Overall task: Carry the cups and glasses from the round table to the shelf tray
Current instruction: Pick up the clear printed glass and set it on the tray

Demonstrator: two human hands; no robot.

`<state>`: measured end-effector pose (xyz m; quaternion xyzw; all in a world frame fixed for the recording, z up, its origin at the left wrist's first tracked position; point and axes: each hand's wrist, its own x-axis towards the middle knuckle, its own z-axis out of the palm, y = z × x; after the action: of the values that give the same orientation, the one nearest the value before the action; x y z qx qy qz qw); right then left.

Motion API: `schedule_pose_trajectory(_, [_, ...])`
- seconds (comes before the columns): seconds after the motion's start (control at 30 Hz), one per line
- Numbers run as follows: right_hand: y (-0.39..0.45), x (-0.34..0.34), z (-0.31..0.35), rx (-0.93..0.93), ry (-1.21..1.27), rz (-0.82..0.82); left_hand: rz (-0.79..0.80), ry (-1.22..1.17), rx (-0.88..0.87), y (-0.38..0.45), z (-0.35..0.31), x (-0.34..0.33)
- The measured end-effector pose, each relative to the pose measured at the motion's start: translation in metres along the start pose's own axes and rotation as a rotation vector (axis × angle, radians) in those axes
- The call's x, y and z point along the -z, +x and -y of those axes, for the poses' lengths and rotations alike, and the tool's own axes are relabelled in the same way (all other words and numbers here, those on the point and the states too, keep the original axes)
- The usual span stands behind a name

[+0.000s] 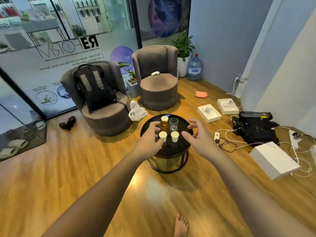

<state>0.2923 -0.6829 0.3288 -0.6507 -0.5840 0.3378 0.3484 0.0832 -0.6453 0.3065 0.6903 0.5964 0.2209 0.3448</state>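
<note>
A small round black table (183, 146) stands on the wooden floor in front of me. On it stand three white paper cups (162, 135) (174, 135) (164, 118), an amber glass (164, 126) and a clear glass (173, 123). My left hand (148, 139) hovers over the table's left side, its fingers spread and loosely curved beside the amber glass and the near-left cup, holding nothing. Over the right side, my right hand (198, 135) is spread open, apart from the cups. No shelf tray is in view.
Two grey armchairs stand behind the table, the left one (106, 115) holding a black backpack (95, 86). White boxes (273, 159), a black bag (254, 127) and tangled cables (227, 142) lie on the floor to the right. A glass wall runs along the left.
</note>
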Motion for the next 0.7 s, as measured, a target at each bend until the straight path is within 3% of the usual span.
schedule_pose_trajectory(0.4, [0.197,-0.014,-0.054,-0.082,-0.1,0.135,0.073,0.007,0.184,0.19,0.045,-0.042])
schedule_pose_trajectory(0.7, [0.323,-0.057,-0.12,-0.229,-0.091,0.134,0.162,0.111,0.194,0.342,0.094,-0.071])
